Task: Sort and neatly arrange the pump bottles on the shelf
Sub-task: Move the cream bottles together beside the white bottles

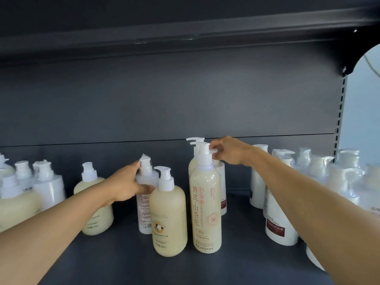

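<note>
1. The tall cream bottle (206, 204) at the middle of the dark shelf (236, 270) reads "ASTRAGALUS" beside red Chinese characters
2. The squat cream bottle (168, 219) left of it carries a round cow emblem and "520ml"
3. My left hand (127, 182) grips the clear slim bottle (145, 194) behind the squat one, thumb across its front
4. My right hand (228, 150) pinches the pump top of a white bottle (221, 182) just behind the tall cream one

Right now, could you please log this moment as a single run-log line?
left hand: grips white bottle | right hand: pinches pump of rear white bottle | tall cream bottle: upright, front | shelf: sorting unfinished
</note>
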Demonstrator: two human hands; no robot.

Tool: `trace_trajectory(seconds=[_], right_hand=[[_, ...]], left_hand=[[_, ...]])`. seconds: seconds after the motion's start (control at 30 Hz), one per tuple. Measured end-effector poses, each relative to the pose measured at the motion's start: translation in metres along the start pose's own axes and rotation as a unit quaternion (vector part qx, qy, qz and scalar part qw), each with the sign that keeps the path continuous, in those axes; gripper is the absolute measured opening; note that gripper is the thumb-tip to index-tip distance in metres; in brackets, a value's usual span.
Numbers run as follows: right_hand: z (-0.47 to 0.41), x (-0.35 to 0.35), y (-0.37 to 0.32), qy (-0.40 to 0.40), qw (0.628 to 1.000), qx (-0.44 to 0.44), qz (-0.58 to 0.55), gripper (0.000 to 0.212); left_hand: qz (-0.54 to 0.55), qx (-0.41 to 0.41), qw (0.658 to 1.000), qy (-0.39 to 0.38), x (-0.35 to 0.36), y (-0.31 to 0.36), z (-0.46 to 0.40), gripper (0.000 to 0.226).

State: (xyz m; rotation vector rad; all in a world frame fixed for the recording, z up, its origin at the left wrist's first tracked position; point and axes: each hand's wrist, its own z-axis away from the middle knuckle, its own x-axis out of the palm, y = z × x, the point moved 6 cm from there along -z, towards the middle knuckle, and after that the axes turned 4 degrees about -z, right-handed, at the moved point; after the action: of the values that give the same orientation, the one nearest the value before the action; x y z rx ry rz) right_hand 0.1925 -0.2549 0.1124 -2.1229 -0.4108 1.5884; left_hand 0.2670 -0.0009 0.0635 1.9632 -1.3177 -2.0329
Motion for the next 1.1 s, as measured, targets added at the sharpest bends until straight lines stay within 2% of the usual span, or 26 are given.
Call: trace_trajectory(seconds=[0.1, 0.23, 0.43, 0.53, 0.7, 0.8, 0.93, 1.0, 1.1], right_hand=[[-0.002, -0.002, -0.004, 0.021, 0.999, -0.014, 0.035, 0.027], [0.009, -0.016, -0.007, 0.043, 0.988, 0.0, 0.147, 0.026], [0.019, -0.026, 0.001, 0.021, 0.944, 0.045, 0.327, 0.027], [0.015, -0.032, 0.011, 0.016, 0.929, 0.072, 0.362, 0.025], [0.017, -0.035, 0.018, 0.059, 0.93, 0.108, 0.347, 0.016], [0.018, -0.03, 0.019, 0.093, 0.934, 0.099, 0.329, 0.014], [0.031, -0.025, 0.015, 0.099, 0.947, 0.107, 0.285, 0.014], [0.046, -0.024, 0.003, 0.111, 0.956, 0.104, 0.252, 0.027], [0.069, -0.026, -0.019, 0.162, 0.957, 0.096, 0.222, 0.042]], left_hand=[[-0.005, -0.003, 1.0, 0.007, -0.001, 0.001, 0.003, 0.05], [-0.021, -0.006, 1.0, 0.02, -0.004, 0.001, 0.01, 0.053], [-0.015, -0.009, 1.0, 0.024, -0.008, 0.0, 0.026, 0.044], [-0.007, -0.008, 1.0, 0.023, -0.01, 0.0, 0.034, 0.042], [-0.002, -0.006, 1.0, 0.014, -0.013, -0.003, 0.047, 0.042], [-0.01, 0.0, 1.0, 0.008, -0.015, -0.003, 0.057, 0.036], [0.005, 0.002, 1.0, 0.02, -0.018, -0.005, 0.07, 0.044], [0.018, 0.0, 0.999, 0.041, -0.017, -0.009, 0.077, 0.048], [0.078, 0.003, 0.997, 0.03, -0.002, -0.014, 0.087, 0.055]])
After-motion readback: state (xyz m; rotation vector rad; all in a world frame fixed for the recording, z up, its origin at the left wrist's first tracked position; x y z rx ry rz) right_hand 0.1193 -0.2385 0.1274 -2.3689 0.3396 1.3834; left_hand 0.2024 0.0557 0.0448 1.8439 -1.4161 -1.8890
